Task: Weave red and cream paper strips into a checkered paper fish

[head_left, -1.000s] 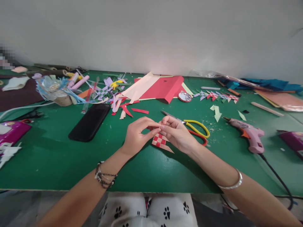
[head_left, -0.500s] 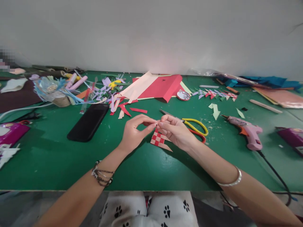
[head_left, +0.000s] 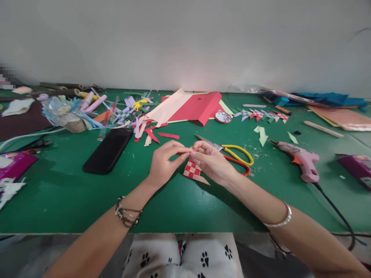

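Above the green table, my left hand (head_left: pixel 166 162) and my right hand (head_left: pixel 213 162) meet at the fingertips. Both are closed in a pinch, and what lies between the fingers is too small and covered to make out. Directly below them is a woven red and pale pink paper fish (head_left: pixel 192 168), checkered, with a pale pointed strip sticking out at lower right. My right hand hides part of it, and I cannot tell whether the fingers touch it. Scissors (head_left: pixel 237 154) with yellow and orange handles lie just behind my right hand.
A black phone (head_left: pixel 108 151) lies left of my hands. To the right are a pink glue gun (head_left: pixel 301 159) with its cord and green paper scraps (head_left: pixel 262 135). Red paper (head_left: pixel 197 108), a round badge (head_left: pixel 223 117), woven paper fish (head_left: pixel 257 114) and paper strips (head_left: pixel 150 135) lie farther back.
My right hand has shifted and turned slightly, covering more of the woven fish's right side. The pinch of both hands stays together; the view has moved a little.
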### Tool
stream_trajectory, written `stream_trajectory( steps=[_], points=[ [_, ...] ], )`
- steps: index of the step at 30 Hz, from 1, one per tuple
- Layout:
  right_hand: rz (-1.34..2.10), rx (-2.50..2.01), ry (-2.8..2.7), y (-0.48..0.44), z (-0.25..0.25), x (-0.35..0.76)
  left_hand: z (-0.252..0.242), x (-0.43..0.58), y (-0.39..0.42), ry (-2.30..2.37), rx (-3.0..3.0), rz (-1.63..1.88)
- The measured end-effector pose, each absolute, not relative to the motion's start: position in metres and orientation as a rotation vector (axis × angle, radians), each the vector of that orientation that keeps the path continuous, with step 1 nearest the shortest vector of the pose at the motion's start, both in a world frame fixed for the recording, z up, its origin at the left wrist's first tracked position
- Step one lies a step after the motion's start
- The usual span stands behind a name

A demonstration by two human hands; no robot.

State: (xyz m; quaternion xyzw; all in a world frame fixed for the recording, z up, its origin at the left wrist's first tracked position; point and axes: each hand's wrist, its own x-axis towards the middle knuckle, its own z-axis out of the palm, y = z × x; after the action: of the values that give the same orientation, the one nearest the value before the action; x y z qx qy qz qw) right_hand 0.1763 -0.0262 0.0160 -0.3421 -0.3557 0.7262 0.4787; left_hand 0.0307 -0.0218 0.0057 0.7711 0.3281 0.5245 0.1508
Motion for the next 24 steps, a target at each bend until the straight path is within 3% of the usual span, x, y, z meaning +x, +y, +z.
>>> stream_trajectory(
  steps=[9, 14, 16, 18, 24],
  points=[
    [1.502, -1.012, -1.26, -0.034, 0.032, 0.197, 0.002, 0.027, -0.02, 0.978, 2.445, 1.534],
    [1.012, -1.125, -1.834, -0.096, 0.073, 0.272, 0.002, 0.024, -0.017, 1.056, 2.41, 1.557],
    [1.029, -1.264, -2.019, -0.133, 0.078, 0.305, 0.003, 0.024, -0.017, 1.077, 2.412, 1.532],
    [1.159, -1.534, -2.092, -0.167, 0.069, 0.329, 0.004, 0.025, -0.017, 1.099, 2.378, 1.498],
    [0.663, -2.197, -1.869, -0.212, 0.014, 0.36, 0.004, 0.025, -0.017, 1.202, 2.153, 1.434]
  ],
)
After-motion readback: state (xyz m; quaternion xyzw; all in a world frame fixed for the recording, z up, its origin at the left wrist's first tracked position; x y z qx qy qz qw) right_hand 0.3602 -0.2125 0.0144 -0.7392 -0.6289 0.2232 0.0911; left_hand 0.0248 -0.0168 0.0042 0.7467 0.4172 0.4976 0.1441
